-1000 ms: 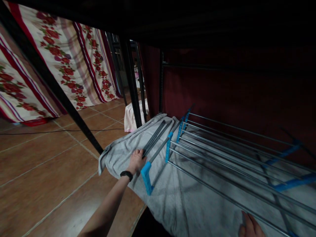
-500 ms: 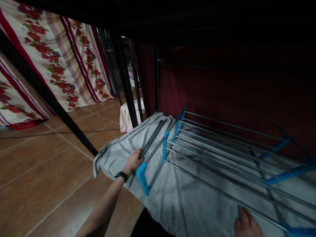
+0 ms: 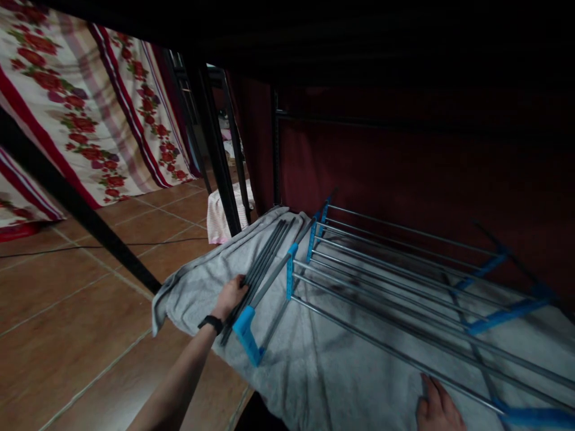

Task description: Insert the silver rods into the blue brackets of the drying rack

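Observation:
My left hand (image 3: 230,296), with a black band at the wrist, is closed over a bundle of thin grey tubes (image 3: 266,251) on the grey blanket (image 3: 345,371). Beside the bundle stands a rack (image 3: 359,286) of metal rails with blue plastic joints; a blue corner piece (image 3: 247,335) sits at its near left end. Low at the right, my right hand (image 3: 439,407) is partly cut off by the frame edge. Its thumb and fingers are apart near the rack's front rail, and I make out nothing between them.
A dark frame post (image 3: 90,203) slants down at the left, and a black surface hangs overhead. Behind the rack is a dark red curtain (image 3: 359,161). Brown floor tiles (image 3: 103,311), a cable (image 3: 171,242) and a floral curtain (image 3: 81,120) lie to the left.
The view has shifted slightly, so most things sit further left. More tubes of the bundle now show around my left hand, and their near ends stick out below it. My right hand stays near the front rail.

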`<action>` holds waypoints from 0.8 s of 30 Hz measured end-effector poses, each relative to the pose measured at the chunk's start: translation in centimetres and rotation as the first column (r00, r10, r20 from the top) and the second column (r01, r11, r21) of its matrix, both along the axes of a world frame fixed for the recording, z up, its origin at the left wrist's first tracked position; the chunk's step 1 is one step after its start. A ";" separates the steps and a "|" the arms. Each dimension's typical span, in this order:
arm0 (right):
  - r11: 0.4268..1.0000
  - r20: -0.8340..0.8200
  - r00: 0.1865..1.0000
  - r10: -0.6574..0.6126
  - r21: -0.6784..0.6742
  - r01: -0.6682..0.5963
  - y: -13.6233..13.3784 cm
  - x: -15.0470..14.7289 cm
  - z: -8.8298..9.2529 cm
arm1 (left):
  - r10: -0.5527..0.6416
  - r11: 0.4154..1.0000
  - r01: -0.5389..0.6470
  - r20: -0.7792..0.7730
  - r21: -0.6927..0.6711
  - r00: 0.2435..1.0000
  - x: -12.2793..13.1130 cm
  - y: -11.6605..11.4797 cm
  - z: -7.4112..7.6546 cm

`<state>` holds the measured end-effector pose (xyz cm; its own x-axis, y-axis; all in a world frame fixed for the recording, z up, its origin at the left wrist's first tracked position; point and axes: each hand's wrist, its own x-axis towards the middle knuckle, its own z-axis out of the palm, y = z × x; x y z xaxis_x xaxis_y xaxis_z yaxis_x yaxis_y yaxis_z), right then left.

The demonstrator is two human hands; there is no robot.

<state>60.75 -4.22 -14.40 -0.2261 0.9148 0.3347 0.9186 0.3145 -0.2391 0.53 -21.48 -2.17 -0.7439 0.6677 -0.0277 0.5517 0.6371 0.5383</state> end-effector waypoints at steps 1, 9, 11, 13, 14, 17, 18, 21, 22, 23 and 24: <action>1.000 -0.011 1.000 0.002 0.013 -0.002 0.0 -0.1 0.1 | 0.019 1.000 -0.019 0.002 -0.002 1.000 -0.1 0.0 -0.1; 0.997 -0.028 0.999 0.034 0.072 -0.032 -0.1 -0.7 0.7 | 0.123 0.991 -0.125 0.040 0.042 0.992 1.0 -0.6 0.8; 0.997 -0.026 0.999 0.045 0.064 -0.043 -0.3 -0.8 1.1 | 0.143 0.983 -0.147 0.044 0.109 0.989 2.1 -1.4 1.5; 0.996 -0.020 0.998 0.061 0.059 -0.060 -0.6 -1.0 1.6 | 0.152 0.960 -0.162 0.063 0.230 0.986 3.5 -2.6 2.4; 0.996 -0.018 0.997 0.072 0.055 -0.071 -0.7 -1.0 1.8 | 0.146 0.939 -0.162 0.073 0.303 0.987 4.4 -3.4 3.0; 0.995 -0.022 0.996 0.090 0.042 -0.089 -0.9 -1.2 2.3 | 0.118 0.846 -0.166 0.126 0.507 0.985 7.4 -6.5 5.0; 0.995 -0.029 0.995 0.092 0.039 -0.091 -0.9 -1.2 2.3 | 0.121 0.812 -0.185 0.151 0.554 0.981 8.4 -7.7 5.7; 0.996 -0.073 0.994 0.082 0.043 -0.079 -0.8 -1.5 2.3 | 0.192 0.761 -0.226 0.121 0.608 0.974 11.6 -11.0 8.0; 0.996 -0.089 0.993 0.081 0.044 -0.078 -0.8 -1.6 2.3 | 0.220 0.768 -0.220 0.075 0.601 0.973 12.5 -12.1 8.6; 0.996 -0.105 0.991 0.079 0.043 -0.075 -0.8 -1.7 2.3 | 0.248 0.781 -0.217 0.028 0.586 0.968 13.3 -13.1 9.1; 0.997 -0.121 0.990 0.078 0.039 -0.073 -0.8 -1.8 2.3 | 0.280 0.793 -0.223 -0.014 0.567 0.960 14.1 -14.1 9.5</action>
<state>58.97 -5.04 -12.05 -0.2493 0.8843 0.3949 0.8564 0.3917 -0.3364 14.60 -35.62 7.33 -0.8676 0.3360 0.3665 0.4792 0.3685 0.7966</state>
